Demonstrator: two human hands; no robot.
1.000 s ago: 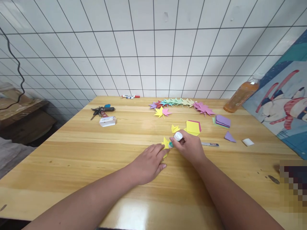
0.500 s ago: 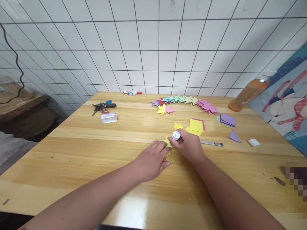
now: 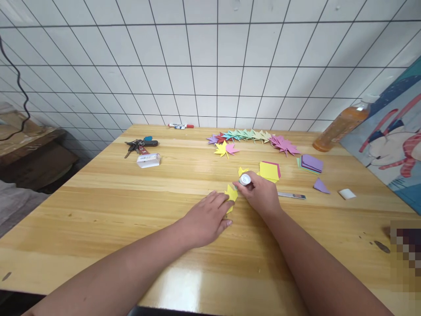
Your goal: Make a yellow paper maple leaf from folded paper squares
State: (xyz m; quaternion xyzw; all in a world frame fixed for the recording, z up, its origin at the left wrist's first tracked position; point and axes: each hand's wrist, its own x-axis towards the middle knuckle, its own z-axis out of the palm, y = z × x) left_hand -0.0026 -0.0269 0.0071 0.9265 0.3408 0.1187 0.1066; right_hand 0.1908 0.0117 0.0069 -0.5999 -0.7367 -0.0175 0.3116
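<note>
My left hand [image 3: 210, 218] lies on the wooden table, fingers stretched out and the thumb apart. Its fingertips rest on a folded yellow paper piece [image 3: 231, 195] with pointed edges, partly covered by them. Just right of that paper, my right hand [image 3: 263, 193] is closed around a glue stick [image 3: 245, 179], its round white end facing up; the lower end is mostly hidden by the fingers. Behind the right hand another folded yellow paper piece [image 3: 242, 170] shows in part. A flat metal strip, like a ruler [image 3: 292, 195], sticks out to the right from behind this hand.
Yellow and pink paper squares [image 3: 269, 170] lie beyond my right hand. Farther back is a row of coloured paper leaves [image 3: 247, 135]. Purple-topped papers [image 3: 312, 163], an eraser-like white block [image 3: 347, 194] and a drink bottle [image 3: 344, 125] stand right; keys [image 3: 140, 145] and a small box [image 3: 148, 160] lie left.
My right hand has moved the glue stick slightly up and right, off the yellow paper, so more of the paper shows. The left hand stays in place.
</note>
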